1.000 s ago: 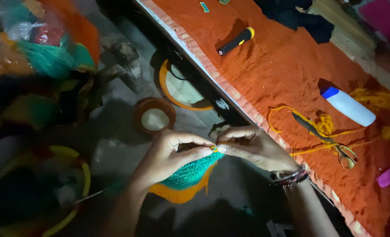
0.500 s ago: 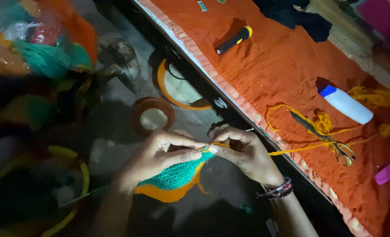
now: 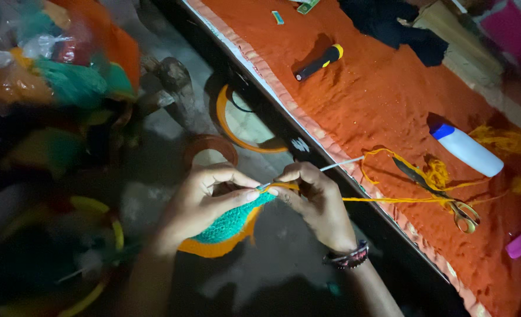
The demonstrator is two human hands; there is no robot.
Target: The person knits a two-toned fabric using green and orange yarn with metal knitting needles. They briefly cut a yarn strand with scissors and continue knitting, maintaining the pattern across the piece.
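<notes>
— What do the hands have?

— Both grip a green crochet piece with an orange edge (image 3: 228, 226), low in the middle of the view. The left hand (image 3: 204, 202) pinches its upper edge between thumb and fingers; the right hand (image 3: 313, 199) is closed on a slim pale crochet hook (image 3: 331, 167), whose tip meets the work just between the two hands.

— And the yarn?

— An orange strand (image 3: 389, 199) runs from the right hand across to the orange bed cover (image 3: 383, 100), where scissors (image 3: 442, 196) lie in loose yarn.

— Any containers?

— A white bottle with a blue cap (image 3: 469, 151) lies on its side beyond the scissors; I cannot tell its contents. Farther off lies a black-and-yellow torch (image 3: 319, 61). On the floor, a round brown bowl (image 3: 210, 152) sits just past the hands.
</notes>
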